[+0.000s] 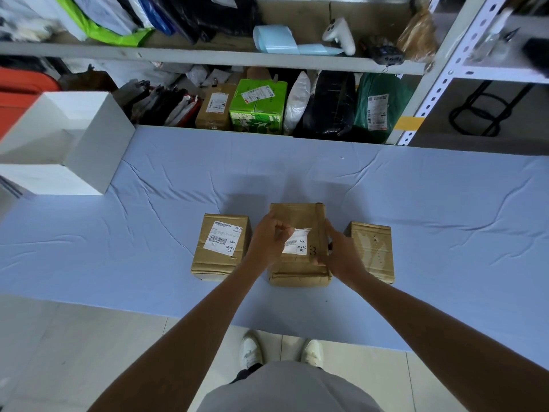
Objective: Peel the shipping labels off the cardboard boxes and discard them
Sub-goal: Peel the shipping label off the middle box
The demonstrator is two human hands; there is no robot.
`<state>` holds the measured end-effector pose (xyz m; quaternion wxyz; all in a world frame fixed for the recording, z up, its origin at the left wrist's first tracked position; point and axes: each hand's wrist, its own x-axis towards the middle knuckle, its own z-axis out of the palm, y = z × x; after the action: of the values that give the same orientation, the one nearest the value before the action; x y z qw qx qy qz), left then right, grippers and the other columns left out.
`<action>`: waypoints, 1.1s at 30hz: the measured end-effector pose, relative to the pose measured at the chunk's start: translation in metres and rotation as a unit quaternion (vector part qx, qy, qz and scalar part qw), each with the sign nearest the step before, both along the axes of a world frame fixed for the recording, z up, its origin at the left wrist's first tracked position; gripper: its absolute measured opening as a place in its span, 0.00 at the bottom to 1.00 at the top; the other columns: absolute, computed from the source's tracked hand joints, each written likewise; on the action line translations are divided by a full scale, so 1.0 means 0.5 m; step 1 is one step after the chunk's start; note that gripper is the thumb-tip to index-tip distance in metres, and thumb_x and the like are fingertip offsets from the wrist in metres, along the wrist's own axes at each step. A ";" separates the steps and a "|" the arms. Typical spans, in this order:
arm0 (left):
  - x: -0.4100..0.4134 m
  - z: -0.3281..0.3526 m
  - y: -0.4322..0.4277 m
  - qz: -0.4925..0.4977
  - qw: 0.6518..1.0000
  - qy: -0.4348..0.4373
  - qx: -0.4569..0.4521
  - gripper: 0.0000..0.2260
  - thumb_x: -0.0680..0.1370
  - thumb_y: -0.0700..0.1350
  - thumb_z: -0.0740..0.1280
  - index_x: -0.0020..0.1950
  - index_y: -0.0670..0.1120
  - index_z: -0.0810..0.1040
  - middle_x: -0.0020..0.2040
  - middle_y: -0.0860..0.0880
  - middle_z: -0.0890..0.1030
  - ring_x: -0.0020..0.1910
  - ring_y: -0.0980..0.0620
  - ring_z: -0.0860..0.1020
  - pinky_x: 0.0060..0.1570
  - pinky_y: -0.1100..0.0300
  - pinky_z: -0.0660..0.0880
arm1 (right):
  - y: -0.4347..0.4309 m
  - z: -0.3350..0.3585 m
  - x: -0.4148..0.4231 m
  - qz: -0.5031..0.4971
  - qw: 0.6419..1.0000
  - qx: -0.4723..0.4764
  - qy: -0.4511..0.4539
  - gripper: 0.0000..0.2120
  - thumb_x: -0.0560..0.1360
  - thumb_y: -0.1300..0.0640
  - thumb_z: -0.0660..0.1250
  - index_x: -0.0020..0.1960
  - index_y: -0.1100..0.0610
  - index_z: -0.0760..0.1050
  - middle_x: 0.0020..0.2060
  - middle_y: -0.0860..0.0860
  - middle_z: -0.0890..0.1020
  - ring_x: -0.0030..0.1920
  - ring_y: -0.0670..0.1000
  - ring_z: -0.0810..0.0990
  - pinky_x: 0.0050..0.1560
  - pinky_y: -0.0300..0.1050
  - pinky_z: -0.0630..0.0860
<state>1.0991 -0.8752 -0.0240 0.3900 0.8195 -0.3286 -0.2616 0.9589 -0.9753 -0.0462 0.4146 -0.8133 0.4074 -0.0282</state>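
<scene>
- our left hand pinches the label by its lifted edge; our right hand grips the middle box by its right side.
- where do we have it?
- on the blue cloth, between the left box and the right box.

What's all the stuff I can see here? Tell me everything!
cloth: one, pale blue, before shelf
boxes: three, brown, row on cloth
labels: two, white, flat on left box; half peeled on middle box
open box: one, white, cloth's far left
parcels: many, mixed colours, under shelf
controller: one, white, on shelf
shoes: two, white, floor
left hand: one, pinches middle label
right hand: one, grips middle box
</scene>
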 end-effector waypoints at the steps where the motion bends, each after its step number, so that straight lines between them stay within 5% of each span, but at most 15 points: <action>1: 0.000 0.000 0.001 -0.002 1.000 0.003 -0.004 0.06 0.76 0.40 0.67 0.49 0.38 0.78 0.59 0.39 0.78 0.41 0.62 0.71 0.38 0.84 0.64 | 0.000 -0.001 0.000 0.000 1.000 -0.002 0.001 0.49 0.63 0.67 0.77 0.76 0.49 0.58 0.44 0.51 0.80 0.40 0.48 0.77 0.31 0.28 0.67; 4: -0.001 0.009 0.003 -0.008 1.000 0.007 -0.009 0.02 0.77 0.39 0.66 0.47 0.40 0.76 0.48 0.49 0.70 0.35 0.69 0.66 0.37 0.84 0.64 | 0.000 -0.002 0.001 0.000 1.000 -0.008 0.003 0.49 0.63 0.66 0.77 0.76 0.48 0.57 0.45 0.52 0.82 0.41 0.48 0.77 0.31 0.28 0.67; 15: -0.004 0.024 0.005 -0.021 1.000 0.003 -0.016 0.02 0.76 0.39 0.66 0.44 0.42 0.76 0.45 0.55 0.69 0.36 0.68 0.68 0.37 0.81 0.66 | 0.002 -0.006 0.002 -0.011 1.000 0.000 -0.001 0.51 0.62 0.66 0.77 0.76 0.46 0.56 0.44 0.51 0.81 0.41 0.49 0.77 0.30 0.30 0.67; 20: -0.009 0.039 0.008 -0.020 1.000 0.013 -0.020 0.13 0.76 0.38 0.66 0.34 0.50 0.69 0.35 0.64 0.65 0.33 0.65 0.69 0.35 0.78 0.66 | 0.006 -0.007 0.001 -0.023 1.000 0.009 -0.007 0.52 0.62 0.67 0.77 0.76 0.44 0.55 0.45 0.53 0.82 0.42 0.49 0.78 0.31 0.31 0.70; 25: -0.006 0.038 0.011 -0.025 1.000 0.005 -0.009 0.05 0.76 0.40 0.66 0.41 0.44 0.74 0.36 0.64 0.62 0.33 0.66 0.67 0.36 0.78 0.66 | 0.013 0.002 -0.001 -0.023 1.000 -0.001 -0.008 0.50 0.64 0.68 0.76 0.76 0.44 0.54 0.40 0.54 0.79 0.36 0.46 0.75 0.30 0.30 0.72; 28: -0.008 0.041 0.012 -0.030 0.999 0.004 -0.012 0.08 0.77 0.39 0.66 0.38 0.45 0.72 0.35 0.63 0.61 0.32 0.65 0.66 0.36 0.79 0.66 | 0.014 0.003 0.000 -0.026 1.000 -0.004 -0.007 0.49 0.64 0.68 0.75 0.76 0.45 0.56 0.40 0.53 0.79 0.38 0.50 0.77 0.36 0.41 0.76; 33: -0.006 0.039 0.010 -0.030 1.000 -0.001 -0.001 0.04 0.77 0.40 0.66 0.43 0.42 0.74 0.35 0.64 0.61 0.33 0.65 0.66 0.35 0.79 0.66 | 0.013 0.000 0.000 -0.028 1.000 -0.002 -0.006 0.49 0.63 0.68 0.76 0.76 0.46 0.57 0.38 0.52 0.79 0.38 0.50 0.77 0.34 0.39 0.75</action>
<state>1.0960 -0.8700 -0.0045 0.3821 0.8093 -0.3535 -0.2722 0.9589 -0.9690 -0.0461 0.4146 -0.8020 0.4277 -0.0453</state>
